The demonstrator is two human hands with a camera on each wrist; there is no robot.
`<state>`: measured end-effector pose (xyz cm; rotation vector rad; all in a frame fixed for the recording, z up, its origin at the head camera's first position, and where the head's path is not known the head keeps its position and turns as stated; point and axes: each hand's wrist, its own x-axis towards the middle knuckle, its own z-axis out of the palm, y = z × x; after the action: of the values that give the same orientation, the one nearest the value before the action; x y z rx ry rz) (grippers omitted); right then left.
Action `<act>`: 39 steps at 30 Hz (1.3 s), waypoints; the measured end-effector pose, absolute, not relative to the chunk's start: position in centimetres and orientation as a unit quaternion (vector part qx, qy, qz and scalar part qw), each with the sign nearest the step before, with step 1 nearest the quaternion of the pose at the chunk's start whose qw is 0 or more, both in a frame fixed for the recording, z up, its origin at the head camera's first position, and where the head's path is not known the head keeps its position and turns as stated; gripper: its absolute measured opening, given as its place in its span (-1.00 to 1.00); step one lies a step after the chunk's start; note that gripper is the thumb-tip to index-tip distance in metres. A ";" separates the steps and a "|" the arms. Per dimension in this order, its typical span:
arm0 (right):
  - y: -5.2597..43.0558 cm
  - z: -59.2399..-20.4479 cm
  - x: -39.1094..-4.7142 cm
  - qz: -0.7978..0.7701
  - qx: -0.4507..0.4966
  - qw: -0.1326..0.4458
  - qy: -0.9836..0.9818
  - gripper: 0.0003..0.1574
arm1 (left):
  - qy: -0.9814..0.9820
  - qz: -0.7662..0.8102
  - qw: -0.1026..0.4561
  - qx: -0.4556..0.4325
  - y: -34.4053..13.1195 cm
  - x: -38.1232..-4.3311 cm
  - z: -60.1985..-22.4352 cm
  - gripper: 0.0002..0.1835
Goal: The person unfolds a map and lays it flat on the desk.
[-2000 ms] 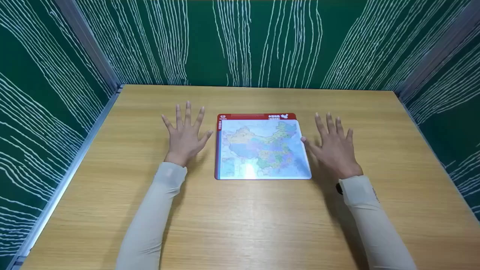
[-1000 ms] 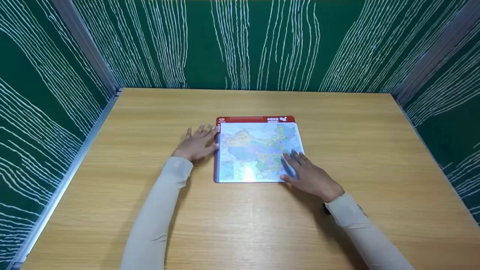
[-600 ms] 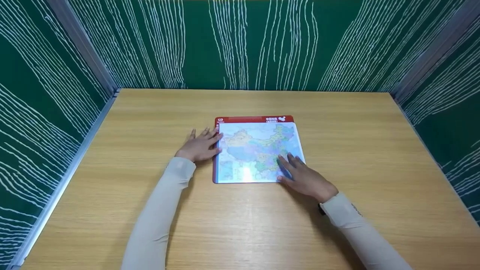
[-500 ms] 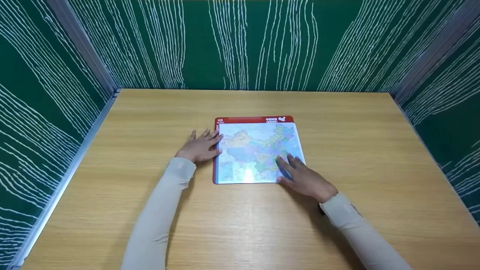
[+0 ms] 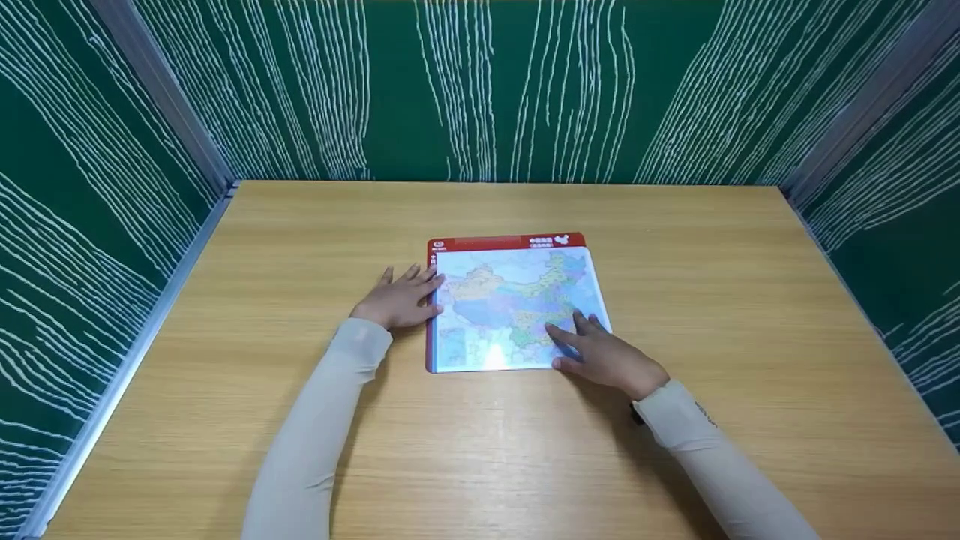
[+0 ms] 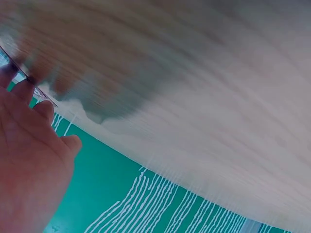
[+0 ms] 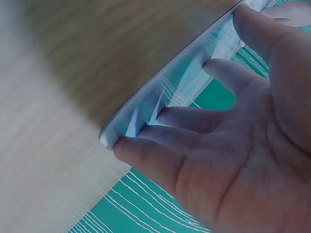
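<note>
A flat map sheet [image 5: 499, 289] with a red top band and rounded corners lies on the wooden table in the head view; a light glares off its glossy lower part. On its left edge rest the fingertips of my left hand [image 5: 397, 301], fingers spread. My right hand [image 5: 609, 360] touches its lower right part with spread fingertips, the thumb at the bottom edge. Close up in the right wrist view, several extended fingers [image 7: 177, 119] meet the shiny map surface [image 7: 187, 82]. Only the map's thin edge [image 6: 29, 80] shows in the left wrist view, by the left fingertips.
The wooden table [image 5: 480, 457] extends on all sides of the map. Green walls [image 5: 405, 90] with white wavy lines enclose it at the back and both sides, with grey metal posts [image 5: 161, 90] at the corners.
From beside the map, both hands came inward and set their fingertips on it. Over the last half second, the map and hands shift only slightly lower in view, and the right index finger spreads apart.
</note>
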<state>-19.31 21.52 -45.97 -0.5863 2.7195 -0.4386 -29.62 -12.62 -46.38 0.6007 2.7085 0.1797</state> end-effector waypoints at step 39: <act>23.4 -45.8 -20.5 -0.200 -0.208 0.185 0.940 -0.23 | 0.951 0.067 0.197 0.228 -12.9 -28.0 -46.2 -0.16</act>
<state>-20.46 23.41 -45.78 -0.5852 2.6482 -0.5638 -28.05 -12.86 -46.17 0.6375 2.6638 0.1867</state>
